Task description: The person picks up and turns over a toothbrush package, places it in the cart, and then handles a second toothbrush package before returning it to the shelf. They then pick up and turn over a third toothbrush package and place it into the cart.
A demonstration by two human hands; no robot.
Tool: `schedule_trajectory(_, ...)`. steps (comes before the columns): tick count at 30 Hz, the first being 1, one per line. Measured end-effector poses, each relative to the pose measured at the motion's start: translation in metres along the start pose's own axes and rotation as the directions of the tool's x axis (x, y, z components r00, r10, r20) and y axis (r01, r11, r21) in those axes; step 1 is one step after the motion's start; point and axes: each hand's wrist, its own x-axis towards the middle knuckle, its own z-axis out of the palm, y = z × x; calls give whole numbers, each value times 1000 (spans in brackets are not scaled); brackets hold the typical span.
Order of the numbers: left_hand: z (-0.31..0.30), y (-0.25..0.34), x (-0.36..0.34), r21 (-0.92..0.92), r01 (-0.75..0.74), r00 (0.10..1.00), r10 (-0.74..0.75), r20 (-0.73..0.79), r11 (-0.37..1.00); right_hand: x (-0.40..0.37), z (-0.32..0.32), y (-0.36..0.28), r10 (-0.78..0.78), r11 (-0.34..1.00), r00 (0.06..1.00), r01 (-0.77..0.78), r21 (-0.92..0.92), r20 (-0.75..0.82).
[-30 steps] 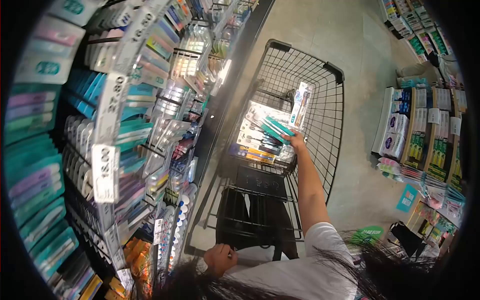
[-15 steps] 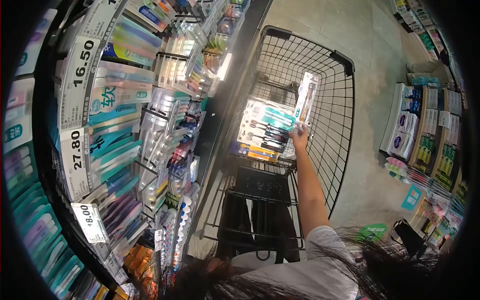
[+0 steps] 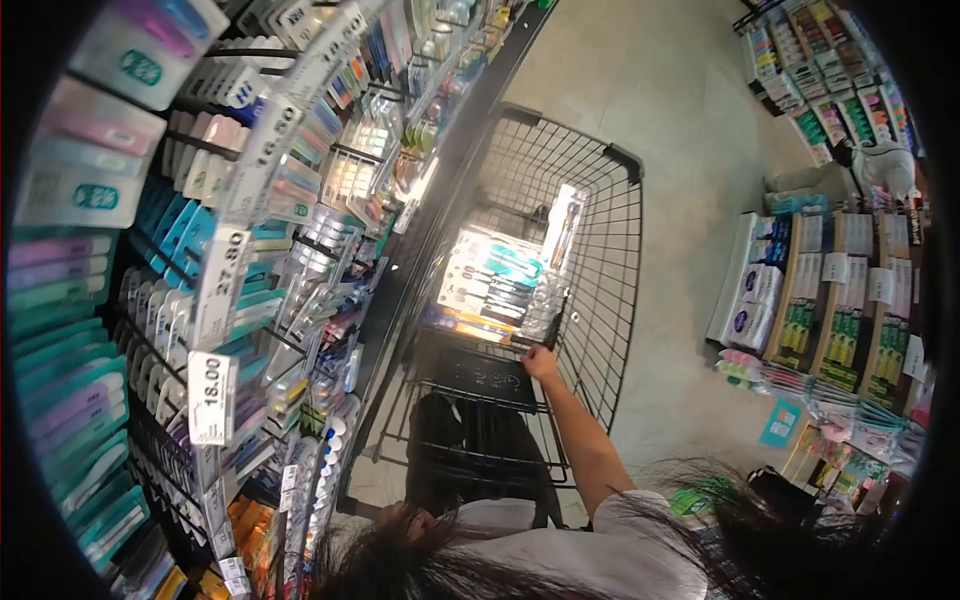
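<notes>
My right hand (image 3: 541, 362) is over the shopping cart (image 3: 640, 165), at the near right corner of its basket by the black panel (image 3: 480, 377). Its fingers are curled, and what they hold, if anything, is hidden. Flat packs of toothbrushes (image 3: 490, 282) lie in the basket just beyond it, bright with glare. Along their right side lies a long narrow toothbrush pack (image 3: 563, 225). What seems to be my left hand (image 3: 418, 526) shows low down by the cart's handle, mostly covered by hair, its fingers not visible.
Left of the cart, a tall rack (image 3: 210, 300) holds several rows of packaged toothbrushes with price tags (image 3: 211, 398). Another display shelf (image 3: 800, 290) with boxed goods stands on the right. Pale floor (image 3: 680, 200) runs between it and the cart.
My right hand has let go of the narrow toothbrush pack, which stays in the basket, and has drawn back toward me to the basket's near corner. The view has shifted.
</notes>
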Motion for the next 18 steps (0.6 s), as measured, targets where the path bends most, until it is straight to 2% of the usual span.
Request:
schedule_trajectory(2,-2,3,6,-54,-17,998,14,-69,998,-23,-7,3,-103,994,988,105,-15,115)
schedule_trajectory(4,-10,5,20,80,-90,993,96,-73,993,-53,-17,-2,-119,992,988,123,-33,100)
schedule_trajectory(8,0,2,30,34,-147,940,151,-306,989,-78,-44,-12,-246,969,966,245,22,83)
schedule_trajectory(9,3,0,32,104,-159,919,186,-347,982,-81,-55,-14,-300,954,947,300,17,111)
schedule_trajectory(10,0,2,33,103,-127,952,150,-266,987,-81,-58,-14,-275,961,947,273,40,167)
schedule_trajectory(12,-3,4,40,136,-150,922,188,-339,979,-87,-64,-17,-367,923,922,378,-78,122)
schedule_trajectory(18,-6,9,37,78,-135,925,154,-349,988,-97,-65,-18,-353,933,929,359,-37,112)
